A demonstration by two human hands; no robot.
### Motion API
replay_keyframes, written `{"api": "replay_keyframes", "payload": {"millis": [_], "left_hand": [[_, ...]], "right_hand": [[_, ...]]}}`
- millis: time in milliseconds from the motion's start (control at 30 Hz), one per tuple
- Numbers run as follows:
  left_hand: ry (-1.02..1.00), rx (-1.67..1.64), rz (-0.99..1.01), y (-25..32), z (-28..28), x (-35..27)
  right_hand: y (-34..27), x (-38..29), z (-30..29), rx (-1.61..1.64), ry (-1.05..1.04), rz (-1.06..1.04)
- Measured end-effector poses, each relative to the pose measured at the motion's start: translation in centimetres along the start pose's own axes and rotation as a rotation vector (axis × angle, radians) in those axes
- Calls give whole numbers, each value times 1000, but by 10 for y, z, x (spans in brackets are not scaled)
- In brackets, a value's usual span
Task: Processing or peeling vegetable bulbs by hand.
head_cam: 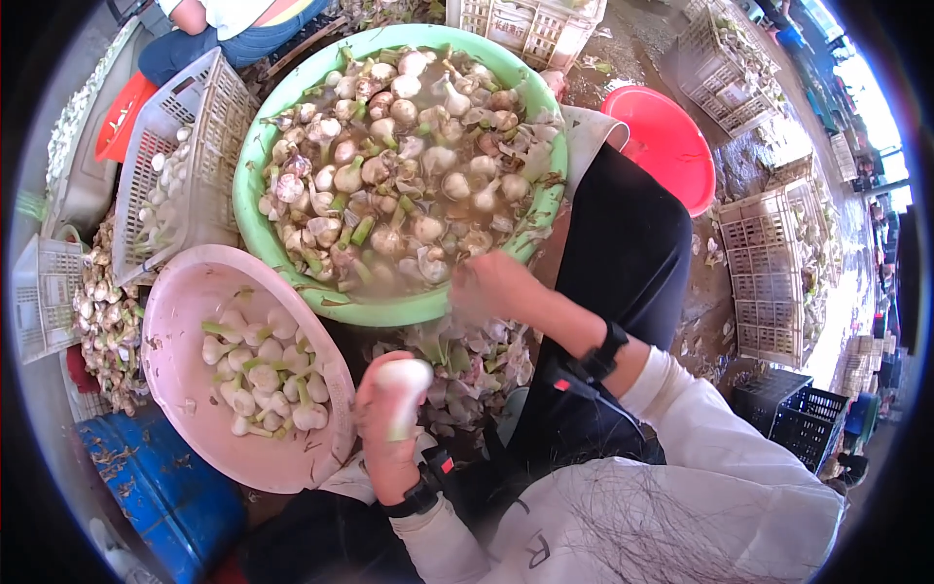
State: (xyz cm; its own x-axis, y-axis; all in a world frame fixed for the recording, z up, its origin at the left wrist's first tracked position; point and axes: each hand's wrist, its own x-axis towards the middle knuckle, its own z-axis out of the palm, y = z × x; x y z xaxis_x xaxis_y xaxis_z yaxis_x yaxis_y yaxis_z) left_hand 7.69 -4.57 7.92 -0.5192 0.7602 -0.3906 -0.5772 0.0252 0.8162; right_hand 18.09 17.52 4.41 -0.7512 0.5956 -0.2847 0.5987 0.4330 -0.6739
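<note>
My left hand is closed around a white, peeled garlic bulb with a thick stem, just right of a pink basin. That tilted basin holds a heap of peeled garlic bulbs with short green stems. Blurred by motion, my right hand is at the near rim of a big green tub; whether anything is between its fingers is unclear. Murky water fills the tub, where many unpeeled garlic bulbs and loose skins float. Below my right hand lies a pile of garlic peelings.
A plastic crate with white garlic stands left of the tub, near another seated person. A blue barrel lies at lower left. Beyond my knee are a red basin and a crate full of peelings.
</note>
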Motion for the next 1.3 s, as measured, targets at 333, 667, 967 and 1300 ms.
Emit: {"api": "replay_keyframes", "payload": {"millis": [333, 667, 967, 1300], "left_hand": [[255, 402, 217, -25, 3, 23], [313, 353, 220, -28, 35, 27], [362, 379, 383, -25, 34, 16], [136, 629, 629, -31, 46, 15]], "right_hand": [[-24, 117, 1, -166, 1, 47], [-42, -50, 16, 354, 29, -88], [-34, -85, 16, 460, -242, 32], [-43, -67, 21, 1359, -67, 205]]}}
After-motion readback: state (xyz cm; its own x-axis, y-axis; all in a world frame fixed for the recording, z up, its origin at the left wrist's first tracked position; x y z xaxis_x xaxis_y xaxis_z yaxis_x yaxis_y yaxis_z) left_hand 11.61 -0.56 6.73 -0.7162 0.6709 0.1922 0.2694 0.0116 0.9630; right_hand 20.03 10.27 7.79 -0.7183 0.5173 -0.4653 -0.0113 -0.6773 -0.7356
